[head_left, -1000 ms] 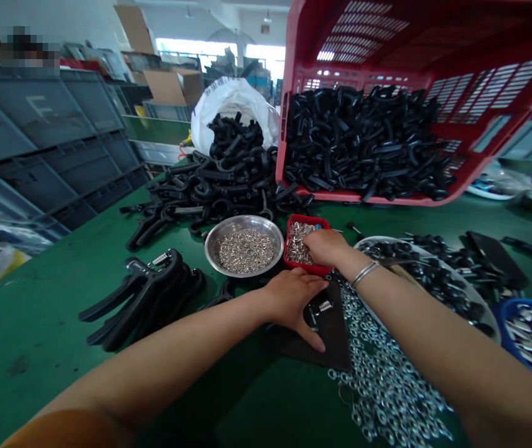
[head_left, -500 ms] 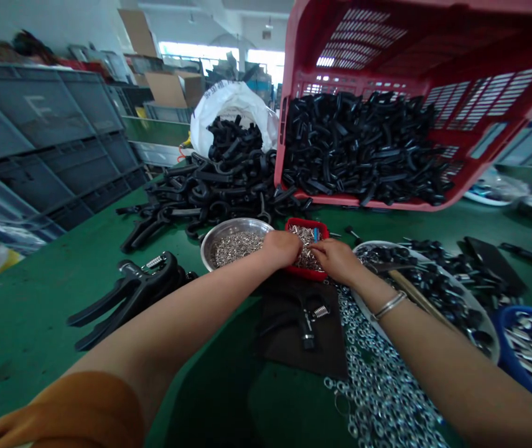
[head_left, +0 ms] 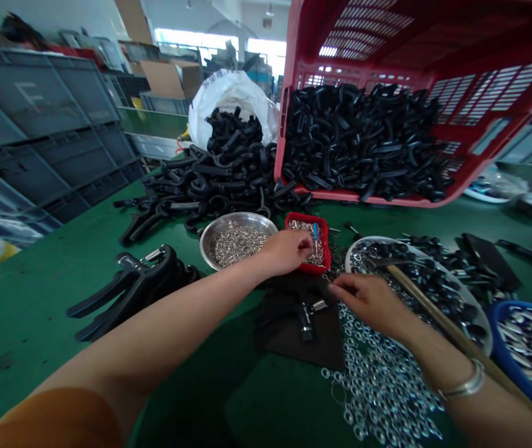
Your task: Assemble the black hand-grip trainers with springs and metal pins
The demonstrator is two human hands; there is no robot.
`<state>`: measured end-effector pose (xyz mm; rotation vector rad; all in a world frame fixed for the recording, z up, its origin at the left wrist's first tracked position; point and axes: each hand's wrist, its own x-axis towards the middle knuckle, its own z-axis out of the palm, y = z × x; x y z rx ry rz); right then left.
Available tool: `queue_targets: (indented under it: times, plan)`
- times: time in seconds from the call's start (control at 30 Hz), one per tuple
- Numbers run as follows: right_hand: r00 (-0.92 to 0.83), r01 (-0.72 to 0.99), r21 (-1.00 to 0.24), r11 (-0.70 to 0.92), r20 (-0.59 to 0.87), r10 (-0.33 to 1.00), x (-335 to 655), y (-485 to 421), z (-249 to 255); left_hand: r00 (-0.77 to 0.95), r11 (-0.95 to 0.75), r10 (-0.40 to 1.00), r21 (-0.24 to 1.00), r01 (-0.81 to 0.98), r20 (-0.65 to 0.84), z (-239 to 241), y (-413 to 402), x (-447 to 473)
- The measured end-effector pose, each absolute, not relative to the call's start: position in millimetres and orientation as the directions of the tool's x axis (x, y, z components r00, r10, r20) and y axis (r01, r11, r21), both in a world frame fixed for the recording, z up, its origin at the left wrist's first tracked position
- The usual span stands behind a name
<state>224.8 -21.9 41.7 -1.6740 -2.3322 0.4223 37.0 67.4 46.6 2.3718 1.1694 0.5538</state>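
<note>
Black clamp (head_left: 305, 322) on mat (head_left: 327, 350) seems part-assembled; left hand (head_left: 289, 250) over red tray (head_left: 316, 269), right hand (head_left: 369, 301) near clamp; cannot tell if either grasps anything.

Left arm (head_left: 177, 317) stretched forward, left hand (head_left: 289, 252) curled inward — right hand (head_left: 368, 302) lower, fingers (head_left: 352, 283) bent toward thumb (head_left: 344, 297)

Left hand (head_left: 288, 250) masks part of the red tray (head_left: 316, 270), grip hidden; anything in the right hand (head_left: 373, 303), too small to tell; blue basin (head_left: 498, 339) cropped, near right!
</note>
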Motion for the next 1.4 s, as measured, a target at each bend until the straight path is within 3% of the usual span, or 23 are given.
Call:
queue_targets:
  times: [0.13,0.3,0.4,0.67,1.1,1.2,1.4]
  plan:
    - [-0.302,0.905,-0.309,0.294,0.021,0.953,229,-38,29,0.571,-0.499,0.806,0.697,0.515,0.155,39,37,30]
    - [-0.305,0.932,-0.238,0.275,-0.103,0.947,221,-39,26,0.574,-0.368,0.819,0.788,0.494,0.023,33,15,19]
    - [-0.255,0.955,-0.204,0.217,-0.183,0.949,215,-33,33,0.55,-0.423,0.832,0.722,0.548,0.071,29,13,16]
    - [-0.339,0.941,-0.125,0.315,-0.318,0.885,212,-19,46,0.516,-0.404,0.856,0.645,0.648,0.018,18,14,18]
    - [-0.338,0.941,-0.117,0.317,-0.328,0.882,213,-12,48,0.515,-0.442,0.857,0.524,0.728,0.009,23,12,23]
    - [-0.328,0.943,-0.052,0.329,-0.317,0.89,211,-15,47,0.522,-0.492,0.85,0.459,0.74,0.068,21,9,24]
    - [-0.298,0.914,0.2,0.354,-0.262,0.918,198,-20,51,0.666,-0.693,0.72,0.258,0.673,0.196,13,-1,22]
